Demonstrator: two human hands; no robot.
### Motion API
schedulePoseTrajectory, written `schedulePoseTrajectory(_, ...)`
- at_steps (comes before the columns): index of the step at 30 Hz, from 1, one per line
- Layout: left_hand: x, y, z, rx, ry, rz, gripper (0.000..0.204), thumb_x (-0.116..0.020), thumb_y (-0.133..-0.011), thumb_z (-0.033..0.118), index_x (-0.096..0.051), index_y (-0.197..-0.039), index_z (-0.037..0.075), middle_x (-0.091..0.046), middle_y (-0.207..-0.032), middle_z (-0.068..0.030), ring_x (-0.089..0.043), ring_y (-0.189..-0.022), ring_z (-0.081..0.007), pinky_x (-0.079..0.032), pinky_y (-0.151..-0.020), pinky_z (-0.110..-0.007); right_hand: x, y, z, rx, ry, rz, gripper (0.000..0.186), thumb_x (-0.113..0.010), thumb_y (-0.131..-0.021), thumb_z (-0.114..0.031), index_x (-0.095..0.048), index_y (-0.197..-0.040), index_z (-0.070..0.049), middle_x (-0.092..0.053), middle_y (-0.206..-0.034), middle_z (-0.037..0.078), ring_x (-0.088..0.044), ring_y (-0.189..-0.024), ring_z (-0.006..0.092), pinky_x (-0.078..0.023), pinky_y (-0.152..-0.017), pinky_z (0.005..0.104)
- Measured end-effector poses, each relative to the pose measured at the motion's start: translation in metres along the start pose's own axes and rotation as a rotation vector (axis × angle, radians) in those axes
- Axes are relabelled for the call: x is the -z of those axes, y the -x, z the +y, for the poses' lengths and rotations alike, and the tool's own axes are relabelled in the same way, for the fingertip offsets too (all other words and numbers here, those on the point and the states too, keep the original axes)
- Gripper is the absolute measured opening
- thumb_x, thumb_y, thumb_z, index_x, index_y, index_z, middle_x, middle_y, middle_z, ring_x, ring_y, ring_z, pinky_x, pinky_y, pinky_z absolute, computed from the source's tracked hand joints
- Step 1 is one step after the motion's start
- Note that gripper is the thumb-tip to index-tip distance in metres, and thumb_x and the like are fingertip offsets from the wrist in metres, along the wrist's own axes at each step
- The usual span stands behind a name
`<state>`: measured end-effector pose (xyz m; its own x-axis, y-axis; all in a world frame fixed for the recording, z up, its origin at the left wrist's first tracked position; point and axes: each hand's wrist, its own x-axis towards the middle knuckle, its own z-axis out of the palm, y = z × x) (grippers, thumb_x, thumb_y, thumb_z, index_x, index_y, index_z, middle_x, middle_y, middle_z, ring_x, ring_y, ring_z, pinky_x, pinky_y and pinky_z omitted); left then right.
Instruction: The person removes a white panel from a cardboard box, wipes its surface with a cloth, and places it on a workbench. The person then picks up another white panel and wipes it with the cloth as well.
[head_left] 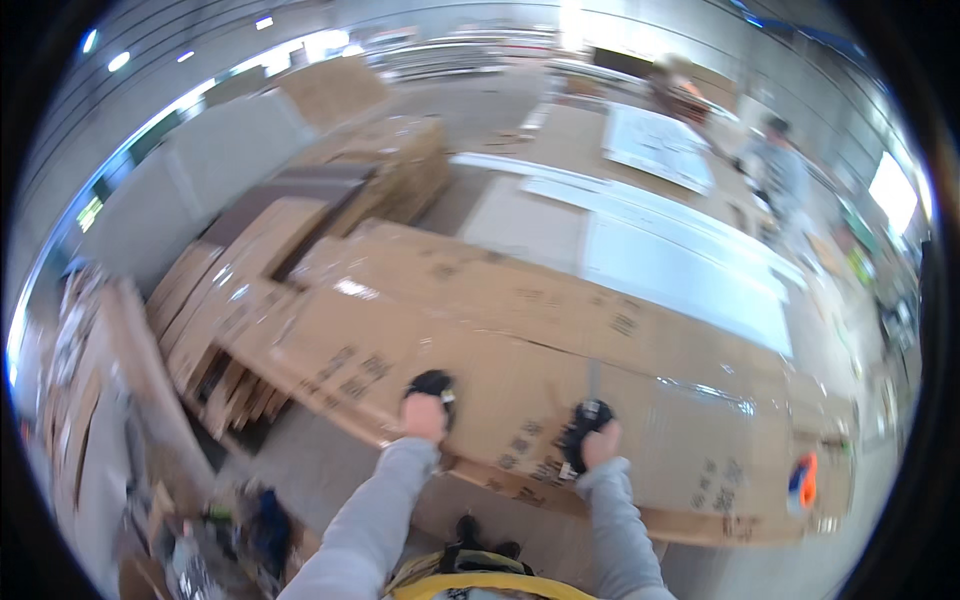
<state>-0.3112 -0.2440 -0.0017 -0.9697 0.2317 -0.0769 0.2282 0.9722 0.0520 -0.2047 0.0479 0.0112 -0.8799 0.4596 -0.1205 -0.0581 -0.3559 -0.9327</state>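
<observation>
A long brown cardboard package [480, 380] with dark printing lies in front of me, wrapped partly in clear shiny film. My left hand [424, 416] is closed at a black rounded thing [434, 383] over the package's near side. Farther right, my right hand [602, 444] is closed at a second black thing [583, 428] with small light parts, also over the cardboard. Blur hides what kind of things these are and most of my fingers. An orange and blue object [803, 484], shaped like a tape dispenser, rests at the package's right end.
White panels [685, 275] lie beyond the package. Stacked cartons [230, 290] stand at the left, beside a large grey covered stack [200, 165]. Loose plastic and scraps [215, 540] lie at lower left. Two blurred people [780, 175] are at the far right.
</observation>
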Motion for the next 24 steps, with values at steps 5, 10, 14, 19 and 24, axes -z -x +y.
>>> schedulePoseTrajectory(5,-0.010,-0.002,0.000,0.131,0.051,0.216,0.016,-0.068,-0.071,0.015,-0.067,-0.074,-0.001,-0.064,-0.086,-0.0218,-0.061,-0.086,-0.0361,-0.048,-0.080,-0.044,0.000,-0.003,-0.007,-0.063,-0.075,0.003,0.013,-0.066,-0.087,-0.005,-0.060,-0.099,-0.004,-0.057,-0.071,0.001,-0.054,-0.058,0.0102,-0.045,-0.048,0.0291)
schedulePoseTrajectory(10,-0.013,-0.005,0.002,-0.035,-0.119,0.140,0.018,-0.073,-0.069,0.012,-0.064,-0.079,0.000,-0.062,-0.088,-0.0214,-0.060,-0.091,-0.0367,-0.047,-0.083,-0.045,0.017,-0.005,0.002,-0.040,0.076,0.055,0.013,-0.068,-0.087,-0.014,-0.061,-0.093,-0.004,-0.058,-0.066,0.003,-0.054,-0.053,0.0117,-0.046,-0.045,0.0303)
schedulePoseTrajectory(14,-0.020,-0.004,-0.031,0.230,0.256,0.210,0.014,-0.067,-0.073,0.006,-0.061,-0.081,-0.003,-0.061,-0.091,-0.0253,-0.060,-0.090,-0.0402,-0.048,-0.078,-0.047,-0.001,0.014,-0.026,-0.059,0.046,-0.070,0.007,-0.061,-0.089,-0.008,-0.060,-0.094,-0.003,-0.058,-0.068,0.003,-0.054,-0.055,0.0123,-0.046,-0.047,0.0294)
schedulePoseTrajectory(19,-0.042,-0.026,-0.052,0.197,0.043,0.267,0.016,-0.066,-0.074,0.005,-0.061,-0.084,-0.006,-0.062,-0.092,-0.0276,-0.061,-0.086,-0.0416,-0.047,-0.075,-0.047,0.005,0.075,-0.032,-0.021,-0.056,-0.066,0.012,-0.063,-0.090,-0.011,-0.062,-0.099,-0.002,-0.061,-0.074,0.003,-0.056,-0.065,0.0121,-0.048,-0.057,0.0302)
schedulePoseTrajectory(24,-0.014,-0.018,-0.027,-0.062,0.220,0.384,0.025,-0.058,-0.077,-0.002,-0.062,-0.101,-0.006,-0.064,-0.104,-0.0230,-0.061,-0.097,-0.0386,-0.047,-0.085,-0.041,-0.003,0.202,0.001,-0.019,-0.012,-0.236,0.015,-0.065,-0.086,-0.008,-0.061,-0.099,0.000,-0.064,-0.081,0.011,-0.059,-0.079,0.0189,-0.049,-0.074,0.0325)
